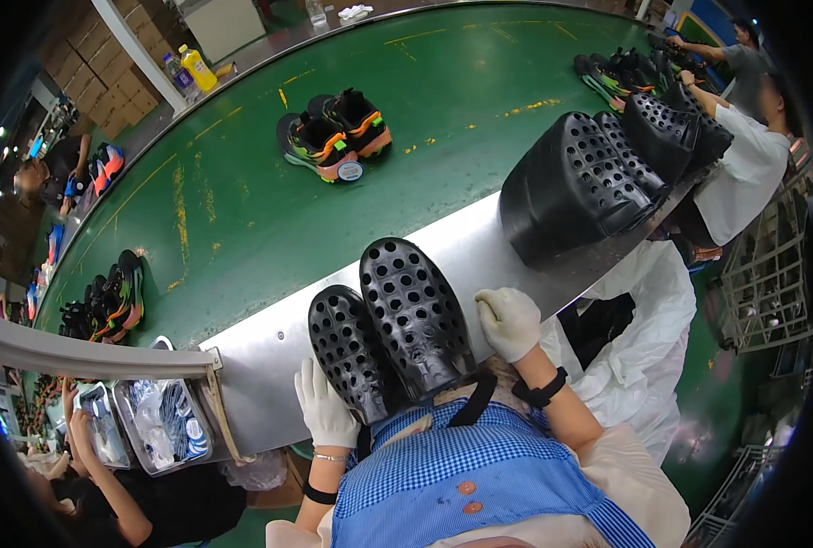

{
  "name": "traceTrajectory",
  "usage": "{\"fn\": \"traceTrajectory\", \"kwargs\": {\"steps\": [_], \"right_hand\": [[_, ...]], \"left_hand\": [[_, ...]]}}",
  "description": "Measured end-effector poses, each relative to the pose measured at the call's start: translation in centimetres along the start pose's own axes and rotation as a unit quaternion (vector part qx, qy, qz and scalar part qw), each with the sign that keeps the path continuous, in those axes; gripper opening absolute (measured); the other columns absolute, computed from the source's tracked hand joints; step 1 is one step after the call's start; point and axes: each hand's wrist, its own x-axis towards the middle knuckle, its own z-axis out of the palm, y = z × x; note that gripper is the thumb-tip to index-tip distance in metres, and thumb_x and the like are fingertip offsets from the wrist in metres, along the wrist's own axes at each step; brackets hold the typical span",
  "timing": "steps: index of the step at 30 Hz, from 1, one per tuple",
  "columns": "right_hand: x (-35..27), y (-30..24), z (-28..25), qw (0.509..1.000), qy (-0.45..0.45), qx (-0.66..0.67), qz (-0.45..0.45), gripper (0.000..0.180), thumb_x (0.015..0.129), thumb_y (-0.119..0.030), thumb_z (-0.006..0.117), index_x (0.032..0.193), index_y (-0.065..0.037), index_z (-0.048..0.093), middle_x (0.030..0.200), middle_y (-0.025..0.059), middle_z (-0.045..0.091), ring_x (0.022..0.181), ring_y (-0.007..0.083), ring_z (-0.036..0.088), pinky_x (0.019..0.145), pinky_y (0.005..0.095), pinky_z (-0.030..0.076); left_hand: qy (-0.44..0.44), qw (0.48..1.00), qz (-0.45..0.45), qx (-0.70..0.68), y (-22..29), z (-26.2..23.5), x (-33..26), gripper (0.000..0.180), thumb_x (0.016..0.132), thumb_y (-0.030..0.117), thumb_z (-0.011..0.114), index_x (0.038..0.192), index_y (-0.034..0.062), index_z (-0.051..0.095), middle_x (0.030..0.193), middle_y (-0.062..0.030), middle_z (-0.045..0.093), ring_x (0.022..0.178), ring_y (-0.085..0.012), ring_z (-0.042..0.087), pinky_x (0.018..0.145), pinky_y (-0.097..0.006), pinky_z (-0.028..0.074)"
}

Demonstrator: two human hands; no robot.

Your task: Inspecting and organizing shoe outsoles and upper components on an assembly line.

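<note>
Two black shoe-shaped plastic pieces full of round holes, probably shoe inserts, stand close against my apron: a shorter left one (352,352) and a taller right one (413,310). My left hand (323,402), in a white glove, lies along the outer side of the left piece with fingers stretched out. Beside the right piece, a small gap away, my gloved right hand (509,324) is curled closed over the metal ledge (269,338). Its palm is hidden, so what it holds, if anything, does not show.
More black perforated pieces (575,187) are stacked on the ledge at right. A pair of sneakers (335,135) sits on the green belt (242,219); more sneakers (110,301) are at left. Metal trays (163,416) hold packets. A white bag (644,338) hangs lower right. Co-workers are on both sides.
</note>
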Motion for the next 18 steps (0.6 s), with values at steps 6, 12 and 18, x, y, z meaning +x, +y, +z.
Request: {"fn": "traceTrajectory", "kwargs": {"steps": [6, 12, 18], "right_hand": [[0.5, 0.7, -0.1, 1.000, 0.015, -0.001, -0.012, 0.010, 0.085, -0.013, 0.064, 0.090, -0.011, 0.072, 0.081, 0.0111, 0.068, 0.080, 0.0322, 0.066, 0.072, 0.0448, 0.052], [-0.7, 1.7, 1.3, 0.998, 0.063, -0.013, -0.029, 0.010, 0.081, -0.011, 0.070, 0.091, -0.014, 0.072, 0.080, 0.0082, 0.065, 0.076, 0.0308, 0.064, 0.069, 0.0435, 0.051], [-0.6, 0.8, 1.1, 1.000, -0.001, 0.003, -0.014, 0.011, 0.086, -0.016, 0.064, 0.094, -0.014, 0.072, 0.078, 0.0098, 0.065, 0.077, 0.0325, 0.064, 0.069, 0.0463, 0.051]], "left_hand": [[0.075, 0.996, 0.040, -0.016, -0.1, 1.5, -0.9, 0.051, 0.082, 0.015, 0.060, 0.126, -0.0095, 0.057, 0.138, -0.0242, 0.054, 0.133, -0.0453, 0.046, 0.113, -0.058, 0.033], [0.117, 0.991, -0.012, -0.061, 1.3, 0.9, 0.1, 0.045, 0.084, 0.017, 0.063, 0.125, -0.0032, 0.061, 0.123, -0.0242, 0.062, 0.117, -0.0452, 0.056, 0.104, -0.050, 0.043], [0.117, 0.993, 0.024, 0.022, -1.3, 2.5, -2.0, 0.059, 0.086, 0.033, 0.065, 0.131, -0.0037, 0.058, 0.128, -0.0228, 0.060, 0.118, -0.0435, 0.055, 0.103, -0.051, 0.042]]}}
